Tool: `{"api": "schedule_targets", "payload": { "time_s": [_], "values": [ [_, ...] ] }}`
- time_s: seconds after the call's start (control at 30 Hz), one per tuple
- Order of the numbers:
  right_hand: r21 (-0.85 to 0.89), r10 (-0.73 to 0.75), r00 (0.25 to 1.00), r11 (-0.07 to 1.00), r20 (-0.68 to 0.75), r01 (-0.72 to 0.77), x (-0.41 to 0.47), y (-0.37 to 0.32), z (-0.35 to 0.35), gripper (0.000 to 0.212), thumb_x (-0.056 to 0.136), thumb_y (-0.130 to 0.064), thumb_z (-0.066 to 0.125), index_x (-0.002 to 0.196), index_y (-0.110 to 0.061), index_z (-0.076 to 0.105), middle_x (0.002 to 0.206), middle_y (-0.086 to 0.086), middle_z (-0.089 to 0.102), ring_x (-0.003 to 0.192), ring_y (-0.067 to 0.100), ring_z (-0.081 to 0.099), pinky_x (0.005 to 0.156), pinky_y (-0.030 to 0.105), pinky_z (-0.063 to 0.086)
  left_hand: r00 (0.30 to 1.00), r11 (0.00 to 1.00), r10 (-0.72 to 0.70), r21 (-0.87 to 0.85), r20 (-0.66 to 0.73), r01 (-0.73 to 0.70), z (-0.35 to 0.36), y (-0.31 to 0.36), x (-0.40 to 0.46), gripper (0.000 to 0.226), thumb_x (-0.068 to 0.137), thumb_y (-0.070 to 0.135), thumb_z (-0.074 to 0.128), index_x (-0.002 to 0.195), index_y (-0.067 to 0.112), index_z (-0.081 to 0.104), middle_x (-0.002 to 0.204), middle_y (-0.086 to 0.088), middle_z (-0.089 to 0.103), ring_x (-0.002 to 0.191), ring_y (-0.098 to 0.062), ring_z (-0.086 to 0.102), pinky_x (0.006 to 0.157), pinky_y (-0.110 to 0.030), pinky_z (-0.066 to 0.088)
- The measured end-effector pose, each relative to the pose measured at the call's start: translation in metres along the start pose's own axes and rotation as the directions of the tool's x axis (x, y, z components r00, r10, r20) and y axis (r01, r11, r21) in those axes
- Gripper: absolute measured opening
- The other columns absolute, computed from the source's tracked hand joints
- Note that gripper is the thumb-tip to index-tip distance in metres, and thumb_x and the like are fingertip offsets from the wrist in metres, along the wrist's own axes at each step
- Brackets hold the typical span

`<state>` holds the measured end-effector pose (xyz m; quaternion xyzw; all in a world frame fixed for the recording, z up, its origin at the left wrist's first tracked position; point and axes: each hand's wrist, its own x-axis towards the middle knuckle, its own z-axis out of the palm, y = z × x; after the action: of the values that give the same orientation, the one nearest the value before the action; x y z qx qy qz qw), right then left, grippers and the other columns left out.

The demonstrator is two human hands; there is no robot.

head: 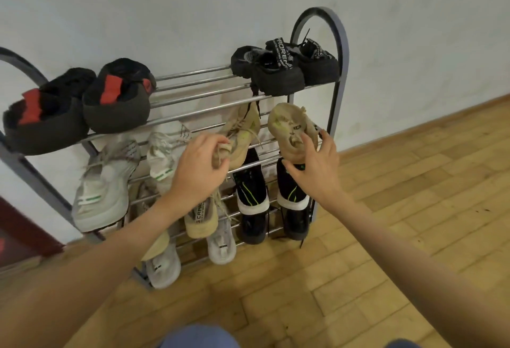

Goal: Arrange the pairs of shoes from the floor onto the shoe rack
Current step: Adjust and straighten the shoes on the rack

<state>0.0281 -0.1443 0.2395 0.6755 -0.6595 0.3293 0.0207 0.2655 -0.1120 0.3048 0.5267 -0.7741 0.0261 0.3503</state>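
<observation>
A metal shoe rack (193, 84) with chrome bars stands against the wall. Two beige sneakers sit at the right of its second shelf. My left hand (200, 166) grips the heel of the left beige sneaker (242, 132). My right hand (317, 165) holds the heel of the right beige sneaker (289, 129), fingers spread over it. The top shelf carries a black-and-red pair (80, 107) at the left and a black pair (284, 66) at the right.
A white pair (107, 182) fills the second shelf's left side. Lower shelves hold a black-and-green pair (270, 195), a tan shoe (200, 220) and white sneakers (220, 242). Wooden floor (386, 237) spreads to the right. A dark red object (19, 234) lies at the left.
</observation>
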Motion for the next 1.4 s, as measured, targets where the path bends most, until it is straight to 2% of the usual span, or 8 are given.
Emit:
{"api": "schedule_targets", "payload": {
  "time_s": [0.13,0.37,0.5,0.7,0.83,1.0,1.13,1.4],
  "values": [
    [0.045,0.035,0.997,0.998,0.075,-0.038,0.004,0.001,0.009,0.072,0.089,-0.049,0.06,0.148,-0.023,0.03,0.147,0.024,0.029,0.138,0.04,0.025,0.111,0.049,0.028,0.959,0.987,-0.135,0.121,0.248,0.108,0.015,-0.023,0.001,0.068,0.084,0.029,0.066,0.144,0.016,0.036,0.141,-0.015,0.04,0.13,-0.031,0.038,0.107,-0.041,0.035],
    [0.318,0.082,0.996,0.944,0.026,-0.085,0.015,0.008,0.011,0.061,0.086,-0.033,0.069,0.141,-0.017,0.046,0.14,0.015,0.039,0.13,0.034,0.04,0.109,0.047,0.038,0.937,0.984,-0.163,0.117,0.31,0.132,0.021,-0.028,0.018,0.062,0.089,0.008,0.06,0.145,0.012,0.034,0.144,-0.018,0.039,0.132,-0.034,0.038,0.108,-0.038,0.031],
    [0.306,0.054,0.999,0.951,0.004,-0.053,0.037,0.015,0.006,0.059,0.086,-0.035,0.069,0.138,-0.014,0.049,0.135,0.015,0.044,0.123,0.033,0.045,0.106,0.045,0.041,0.916,0.979,-0.176,0.157,0.36,0.127,0.024,-0.031,0.025,0.055,0.091,0.01,0.058,0.142,0.007,0.038,0.148,-0.021,0.032,0.136,-0.036,0.032,0.11,-0.039,0.027],
    [0.341,0.017,0.999,0.94,-0.032,-0.005,0.031,0.022,0.001,0.058,0.085,-0.033,0.07,0.137,-0.015,0.051,0.135,0.011,0.045,0.123,0.027,0.045,0.105,0.04,0.042,0.905,0.971,-0.239,0.108,0.353,0.214,0.036,-0.03,0.029,0.066,0.079,0.038,0.072,0.134,0.012,0.047,0.124,-0.013,0.055,0.12,-0.03,0.047,0.087,-0.036,0.042],
    [0.368,-0.019,0.997,0.929,-0.079,0.047,0.01,0.036,-0.008,0.059,0.085,-0.035,0.07,0.138,-0.019,0.05,0.139,0.008,0.042,0.128,0.024,0.042,0.107,0.042,0.041,0.964,0.973,-0.227,-0.015,0.137,0.231,0.046,-0.013,0.026,0.044,0.078,0.034,0.074,0.115,0.012,0.062,0.09,0.004,0.066,0.075,-0.01,0.057,0.053,-0.015,0.036],
    [0.298,-0.105,0.985,0.944,-0.137,0.143,-0.021,0.058,-0.034,0.056,0.086,-0.037,0.068,0.136,-0.019,0.052,0.14,0.012,0.041,0.131,0.024,0.038,0.108,0.043,0.039,0.974,0.971,-0.226,-0.08,-0.007,0.225,0.074,0.016,0.026,0.035,0.076,0.047,0.072,0.098,0.02,0.068,0.088,0.006,0.069,0.081,-0.014,0.061,0.066,-0.028,0.049],
    [0.15,-0.215,0.965,0.96,-0.151,0.238,-0.038,0.075,-0.059,0.057,0.084,-0.045,0.064,0.132,-0.017,0.056,0.136,0.017,0.045,0.124,0.031,0.045,0.099,0.049,0.044,0.966,0.959,-0.257,-0.13,-0.017,0.253,0.09,0.04,0.039,0.034,0.076,0.045,0.073,0.09,0.015,0.07,0.082,0.004,0.068,0.075,-0.012,0.057,0.065,-0.024,0.042],
    [-0.016,-0.356,0.919,0.933,-0.166,0.359,-0.081,0.085,-0.079,0.048,0.081,-0.04,0.07,0.116,-0.008,0.067,0.116,0.022,0.051,0.101,0.033,0.049,0.077,0.037,0.045,0.967,0.969,-0.185,-0.13,0.175,0.209,0.093,0.047,0.055,0.031,0.084,0.03,0.069,0.105,0.008,0.069,0.088,-0.001,0.063,0.082,-0.012,0.054,0.07,-0.022,0.033]
  ]
}}
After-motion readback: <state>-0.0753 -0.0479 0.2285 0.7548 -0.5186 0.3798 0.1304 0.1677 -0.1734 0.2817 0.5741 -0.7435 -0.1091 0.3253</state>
